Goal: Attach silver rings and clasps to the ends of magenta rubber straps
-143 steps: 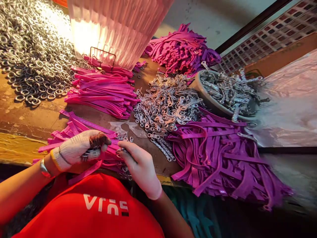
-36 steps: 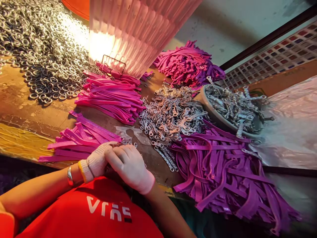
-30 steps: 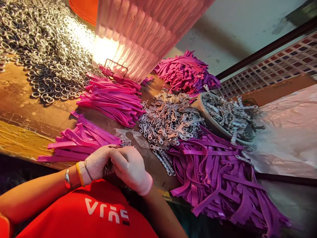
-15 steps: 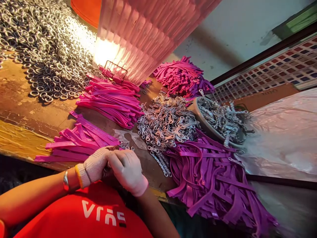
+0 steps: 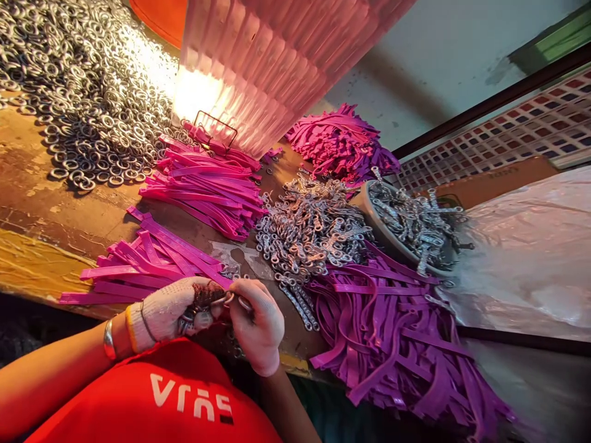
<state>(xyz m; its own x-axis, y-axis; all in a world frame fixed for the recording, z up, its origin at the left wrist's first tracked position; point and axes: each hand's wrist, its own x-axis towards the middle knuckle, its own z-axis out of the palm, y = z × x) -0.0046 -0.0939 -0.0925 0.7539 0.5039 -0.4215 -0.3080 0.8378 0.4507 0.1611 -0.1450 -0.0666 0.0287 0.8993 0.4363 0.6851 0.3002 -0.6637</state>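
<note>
Both my hands wear white knitted gloves and meet over the table's front edge. My left hand [image 5: 173, 307] is closed, its glove dark and worn at the fingers, with small silvery metal pieces [image 5: 185, 325] showing in the curled fingers. Thumb and fingers of my right hand [image 5: 262, 326] pinch a metal ring [image 5: 244, 303] against the left fingertips. Just behind the hands lies a loose bunch of flat pink straps [image 5: 152, 258]; one strap's end reaches the fingertips, though I cannot tell whether it is held. Small rings lie partly hidden behind my right hand.
At the back left is a large heap of metal rings [image 5: 92, 92]. Beyond the hands are a stack of pink straps [image 5: 207, 191], a pile of metal links [image 5: 318, 227] and a ribbed lampshade [image 5: 263, 67]. Purple straps [image 5: 392, 332] and a grey bowl [image 5: 378, 215] are to the right.
My hands have drawn slightly apart from their clasped position. The right has turned and shifted a little right, and the ring at its fingertips now shows. My left hand has moved slightly left.
</note>
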